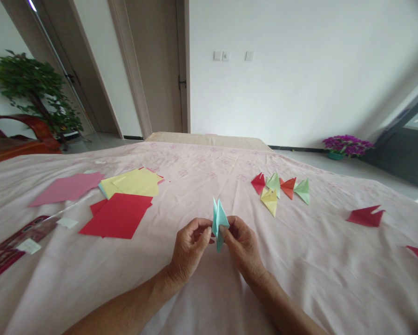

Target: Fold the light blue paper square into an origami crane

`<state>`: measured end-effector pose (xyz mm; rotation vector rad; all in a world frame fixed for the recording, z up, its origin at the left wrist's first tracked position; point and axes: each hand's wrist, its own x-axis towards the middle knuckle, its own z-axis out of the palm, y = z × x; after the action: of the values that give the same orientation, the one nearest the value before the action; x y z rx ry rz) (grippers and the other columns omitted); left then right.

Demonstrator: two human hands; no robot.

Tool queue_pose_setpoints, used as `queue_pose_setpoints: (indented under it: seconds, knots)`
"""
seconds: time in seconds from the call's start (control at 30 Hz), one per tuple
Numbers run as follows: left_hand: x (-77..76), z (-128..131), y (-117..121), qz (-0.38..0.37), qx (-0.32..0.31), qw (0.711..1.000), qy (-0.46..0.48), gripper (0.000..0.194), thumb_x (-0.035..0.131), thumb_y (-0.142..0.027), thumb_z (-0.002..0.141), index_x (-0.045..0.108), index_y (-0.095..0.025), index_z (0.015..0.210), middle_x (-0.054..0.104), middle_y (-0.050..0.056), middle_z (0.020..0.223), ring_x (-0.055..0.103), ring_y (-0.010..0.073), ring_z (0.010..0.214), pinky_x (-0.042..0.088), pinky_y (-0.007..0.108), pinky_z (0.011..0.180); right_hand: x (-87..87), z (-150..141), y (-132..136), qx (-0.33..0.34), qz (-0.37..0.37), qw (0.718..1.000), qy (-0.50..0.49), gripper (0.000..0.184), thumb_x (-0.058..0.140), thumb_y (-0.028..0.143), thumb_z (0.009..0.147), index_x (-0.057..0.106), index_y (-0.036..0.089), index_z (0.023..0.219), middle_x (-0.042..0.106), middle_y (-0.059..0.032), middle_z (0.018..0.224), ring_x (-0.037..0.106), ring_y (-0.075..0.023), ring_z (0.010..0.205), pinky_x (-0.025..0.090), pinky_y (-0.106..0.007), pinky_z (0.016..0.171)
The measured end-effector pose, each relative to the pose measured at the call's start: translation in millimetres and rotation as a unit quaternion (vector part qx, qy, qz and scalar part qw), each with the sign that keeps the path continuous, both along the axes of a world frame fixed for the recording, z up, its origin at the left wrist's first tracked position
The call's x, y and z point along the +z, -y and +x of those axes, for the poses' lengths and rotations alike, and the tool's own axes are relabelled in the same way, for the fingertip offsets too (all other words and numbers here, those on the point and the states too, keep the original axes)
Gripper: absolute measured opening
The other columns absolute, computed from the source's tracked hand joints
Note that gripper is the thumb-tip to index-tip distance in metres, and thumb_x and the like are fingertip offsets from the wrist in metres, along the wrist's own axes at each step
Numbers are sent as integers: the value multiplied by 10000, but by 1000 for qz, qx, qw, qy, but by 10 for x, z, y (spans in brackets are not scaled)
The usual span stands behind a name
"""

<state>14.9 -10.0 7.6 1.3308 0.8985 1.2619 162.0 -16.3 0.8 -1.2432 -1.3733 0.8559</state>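
Observation:
A light blue folded paper stands upright between my hands, its two points facing up and one tip facing down. My left hand pinches its left edge between thumb and fingers. On the other side, my right hand grips it with the thumb pressed on its face and the fingers behind. Both hands are just above the pink cloth. Some of the fingertips are hidden behind the paper.
Red paper sheets, yellow sheets and pink sheets lie to the left, near a plastic package. Several folded pieces, including a yellow one, lie right; a dark red one sits farther right.

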Motion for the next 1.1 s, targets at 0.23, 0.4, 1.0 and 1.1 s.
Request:
queue_pose_setpoints:
  seconds: [0.23, 0.4, 1.0, 1.1]
  knots:
    - [-20, -17, -19, 55, 46, 994, -78, 121, 595, -222, 820, 629, -163, 921, 701, 38, 863, 661, 159, 756, 535, 260, 728, 24, -17, 19, -3, 8, 997, 72, 87, 564, 260, 844, 586, 182, 814, 551, 27, 629, 490, -121, 575, 384, -219, 529]
    - [-5, -16, -37, 46, 69, 991, -101, 123, 636, -257, 789, 616, -170, 874, 668, 13, 781, 631, 143, 702, 506, 218, 635, 41, -29, 46, 20, 7, 998, 53, 137, 569, 309, 862, 598, 179, 831, 598, 9, 678, 527, -130, 617, 413, -226, 570]
    - [-1, -25, -32, 70, 113, 982, -135, 139, 648, -229, 763, 526, -190, 710, 514, -51, 626, 468, 100, 590, 408, 196, 571, 144, -118, 150, 79, 15, 997, 22, 201, 585, 400, 869, 551, 202, 879, 585, -2, 784, 548, -154, 715, 440, -255, 651]
    - [1, -25, -33, 69, 107, 983, -134, 122, 631, -220, 772, 531, -189, 710, 517, -48, 629, 470, 103, 595, 410, 198, 576, 135, -102, 157, 68, 14, 997, 32, 179, 535, 378, 899, 547, 203, 870, 577, -1, 783, 526, -150, 717, 422, -259, 649]
